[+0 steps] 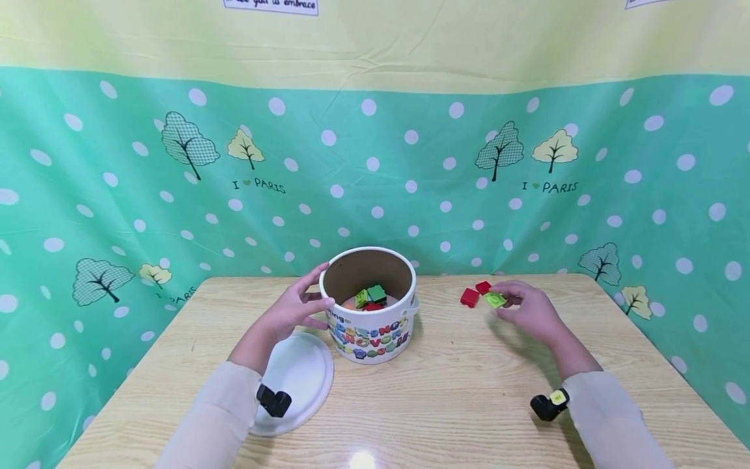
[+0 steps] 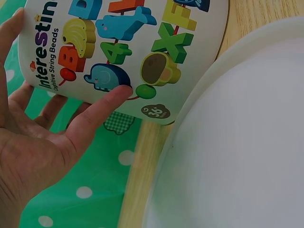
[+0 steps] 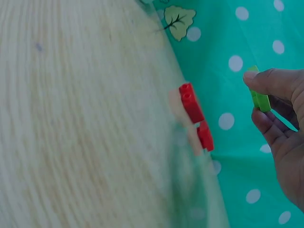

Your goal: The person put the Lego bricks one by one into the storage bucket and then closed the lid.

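Note:
A white bucket [image 1: 370, 342] with colourful letter and animal prints stands upright on the table. My left hand [image 1: 287, 312] rests on its left side, fingers spread, with the thumb lying straight across the printed elephant [image 2: 107, 77] in the left wrist view. Inside the bucket show green blocks [image 1: 377, 294] and a bit of red. Over at the right, my right hand [image 1: 530, 312] pinches a light green toy brick [image 1: 495, 299] between thumb and fingers, raised above the table. Just left of that hand lie two red bricks [image 1: 469, 298], seen end to end in the right wrist view.
A round white lid [image 1: 305, 384] lies flat on the table left of the bucket, partly under my left forearm. Behind the wooden table [image 1: 433, 404] hangs a green dotted cloth [image 1: 410, 189] close to the table's back edge.

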Available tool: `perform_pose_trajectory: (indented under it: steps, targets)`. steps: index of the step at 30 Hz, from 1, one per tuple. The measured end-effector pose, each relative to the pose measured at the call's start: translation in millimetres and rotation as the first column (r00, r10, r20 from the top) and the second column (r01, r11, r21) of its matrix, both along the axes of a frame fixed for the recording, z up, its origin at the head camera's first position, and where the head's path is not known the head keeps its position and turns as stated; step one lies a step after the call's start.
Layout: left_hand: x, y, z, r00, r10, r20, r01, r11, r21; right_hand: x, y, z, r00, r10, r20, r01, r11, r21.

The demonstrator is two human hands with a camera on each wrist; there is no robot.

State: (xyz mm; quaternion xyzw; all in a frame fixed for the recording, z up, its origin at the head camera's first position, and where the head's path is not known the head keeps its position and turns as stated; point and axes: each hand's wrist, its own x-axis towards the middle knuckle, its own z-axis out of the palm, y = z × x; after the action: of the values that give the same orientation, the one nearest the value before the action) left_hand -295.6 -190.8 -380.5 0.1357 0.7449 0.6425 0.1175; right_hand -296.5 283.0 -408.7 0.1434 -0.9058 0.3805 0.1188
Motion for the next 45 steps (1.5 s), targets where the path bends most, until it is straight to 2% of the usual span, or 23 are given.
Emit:
perform_pose_trajectory:
  steps: [12,21,28,37,45]
  targets:
    - [-0.9,1.1,-0.4,1.0,0.005,-0.003,-0.005,1.0,-0.008,9.8,-20,25.4,0.998,0.055,0.001,-0.055,0.998,0.029]
    - [-1.5,0.7,0.9,1.0,-0.001,0.001,0.001,1.0,-0.005,9.2,-37,45.2,0.994,0.105,-0.016,-0.105,0.994,0.021]
    - [0.1,2.2,2.8,1.0,0.004,0.004,-0.004,1.0,-0.008,8.3,-52,60.2,0.99,0.14,0.005,-0.14,0.99,0.01]
    - [1.2,1.8,2.2,1.0,0.014,-0.001,-0.014,1.0,-0.018,5.2,-79,72.4,0.976,0.217,-0.028,-0.217,0.976,-0.019]
    - [-1.4,0.0,-0.7,1.0,-0.014,0.01,0.014,1.0,0.009,4.3,-98,80.5,0.962,0.267,-0.055,-0.268,0.964,0.0]
